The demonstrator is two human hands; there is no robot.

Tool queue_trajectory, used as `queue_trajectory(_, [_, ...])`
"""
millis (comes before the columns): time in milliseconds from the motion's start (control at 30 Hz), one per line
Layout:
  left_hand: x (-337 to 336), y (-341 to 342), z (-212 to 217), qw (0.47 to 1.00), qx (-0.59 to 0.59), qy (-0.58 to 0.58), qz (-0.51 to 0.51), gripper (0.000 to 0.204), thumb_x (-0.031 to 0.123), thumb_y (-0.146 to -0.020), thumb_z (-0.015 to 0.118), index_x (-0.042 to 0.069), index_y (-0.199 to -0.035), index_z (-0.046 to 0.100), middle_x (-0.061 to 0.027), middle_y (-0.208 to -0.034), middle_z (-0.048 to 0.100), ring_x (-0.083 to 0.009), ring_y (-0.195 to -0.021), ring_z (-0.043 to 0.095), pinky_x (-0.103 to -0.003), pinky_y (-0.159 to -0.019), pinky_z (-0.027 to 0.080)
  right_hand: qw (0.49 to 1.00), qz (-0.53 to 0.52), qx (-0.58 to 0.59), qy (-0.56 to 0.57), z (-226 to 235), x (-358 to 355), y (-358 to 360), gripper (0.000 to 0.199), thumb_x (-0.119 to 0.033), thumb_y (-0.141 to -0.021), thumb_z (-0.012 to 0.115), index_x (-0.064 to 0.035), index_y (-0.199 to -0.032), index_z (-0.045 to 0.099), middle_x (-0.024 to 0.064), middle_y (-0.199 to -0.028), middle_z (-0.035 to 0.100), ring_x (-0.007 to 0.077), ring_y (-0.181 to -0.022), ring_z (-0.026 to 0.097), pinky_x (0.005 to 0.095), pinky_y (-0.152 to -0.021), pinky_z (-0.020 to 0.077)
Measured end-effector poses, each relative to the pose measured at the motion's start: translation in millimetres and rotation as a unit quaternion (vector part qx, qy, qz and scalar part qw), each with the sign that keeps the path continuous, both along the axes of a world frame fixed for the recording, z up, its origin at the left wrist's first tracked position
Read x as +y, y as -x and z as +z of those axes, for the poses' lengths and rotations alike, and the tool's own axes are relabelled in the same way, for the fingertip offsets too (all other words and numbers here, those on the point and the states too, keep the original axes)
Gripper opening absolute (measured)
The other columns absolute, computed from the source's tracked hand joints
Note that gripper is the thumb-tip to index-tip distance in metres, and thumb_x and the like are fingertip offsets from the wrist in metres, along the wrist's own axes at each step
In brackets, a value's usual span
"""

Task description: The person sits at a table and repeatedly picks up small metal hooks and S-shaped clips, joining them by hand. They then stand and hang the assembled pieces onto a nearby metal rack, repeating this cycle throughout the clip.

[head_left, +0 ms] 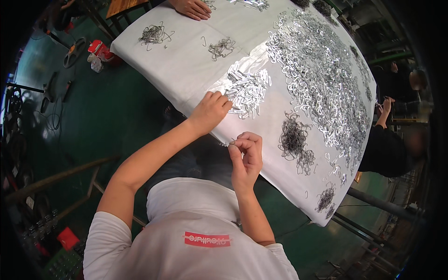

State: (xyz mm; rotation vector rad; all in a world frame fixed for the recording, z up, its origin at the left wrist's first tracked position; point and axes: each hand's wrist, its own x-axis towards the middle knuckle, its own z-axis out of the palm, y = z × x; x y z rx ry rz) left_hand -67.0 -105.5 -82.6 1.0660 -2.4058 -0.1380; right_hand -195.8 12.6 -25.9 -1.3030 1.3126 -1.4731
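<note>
My left hand (210, 113) is at the near edge of the table, its fingers curled together beside a pile of short shiny metal strips (249, 91). Whatever its fingertips hold is hidden. Closer to my body, my right hand (248, 156) pinches a small bent wire hook (232, 143) between thumb and forefinger, just off the table edge. To the right of that hand lies a tangled heap of dark wire hooks (293, 135). A wide spread of shiny assembled-looking hooks (322, 70) covers the right half of the white-covered table (196, 70).
Smaller wire heaps (153, 34) sit at the far left and the near right corner (325, 198). Another person's hand (192, 8) rests at the far edge; a second person (389, 140) works on the right side. A red container (98, 49) stands beyond the left corner.
</note>
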Motion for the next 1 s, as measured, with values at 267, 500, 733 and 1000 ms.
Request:
queue_trajectory(267, [40,-13,67,0.831,0.383,-0.391,0.100,0.015,0.011,-0.079,0.068,0.001,-0.090,0.069,-0.0053,-0.078,0.069,-0.0100,-0.067,0.061,-0.024,-0.062,0.047,1.000,0.004,0.017,-0.001,-1,-2,-10,0.006,-0.004,-0.082,0.064,-0.0031,-0.086,0.060,0.0064,-0.097,0.050,0.0110,-0.076,0.047,0.0222,-0.061,0.0383])
queue_trajectory(500, [72,-23,98,0.832,0.426,-0.336,0.115,0.014,0.006,-0.079,0.068,0.000,-0.091,0.068,-0.0079,-0.082,0.070,-0.0100,-0.069,0.064,-0.023,-0.065,0.049,0.997,-0.010,0.075,0.033,0,-10,-16,0.007,-0.008,-0.081,0.067,-0.0055,-0.085,0.062,0.0056,-0.093,0.053,0.0157,-0.080,0.049,0.0253,-0.060,0.0378])
queue_trajectory(733, [75,-31,95,0.859,0.429,-0.258,0.107,0.011,0.000,-0.077,0.066,0.001,-0.089,0.067,-0.0072,-0.085,0.068,-0.0124,-0.071,0.062,-0.024,-0.064,0.048,0.990,0.006,0.132,0.044,-5,-16,-24,0.008,-0.007,-0.081,0.067,-0.0048,-0.086,0.061,0.0074,-0.093,0.053,0.0171,-0.081,0.051,0.0265,-0.061,0.0391])
queue_trajectory(1000, [76,-44,82,0.862,0.429,-0.240,0.123,0.013,-0.004,-0.075,0.068,0.000,-0.087,0.066,-0.0080,-0.087,0.067,-0.0135,-0.071,0.059,-0.025,-0.065,0.046,0.969,0.058,0.234,0.044,-26,-93,0,0.019,-0.008,-0.084,0.063,-0.0042,-0.102,0.059,0.0095,-0.097,0.055,0.0216,-0.083,0.054,0.0309,-0.068,0.0438])
